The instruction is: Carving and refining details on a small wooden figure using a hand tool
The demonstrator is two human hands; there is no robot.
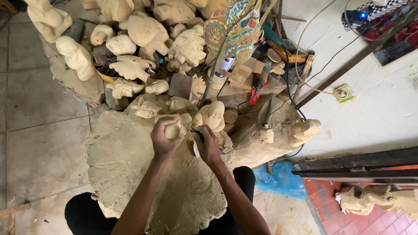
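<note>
My left hand (163, 140) is closed around a small pale wooden carving (173, 129), held just above a dusty cloth (117, 161) spread over my lap. My right hand (208, 148) grips a thin carving tool (197, 141) with a dark handle, its tip pointing at the carving. The two hands are close together, almost touching. Just beyond them rests a rounded pale wooden figure (211, 115).
Several unfinished pale wooden figures (139, 65) crowd the floor ahead. A painted carved piece (233, 30) stands at the back. Cables run to a wall socket (342, 92) on the right. A blue plastic bag (281, 180) lies by my right knee, another carving (374, 200) at lower right.
</note>
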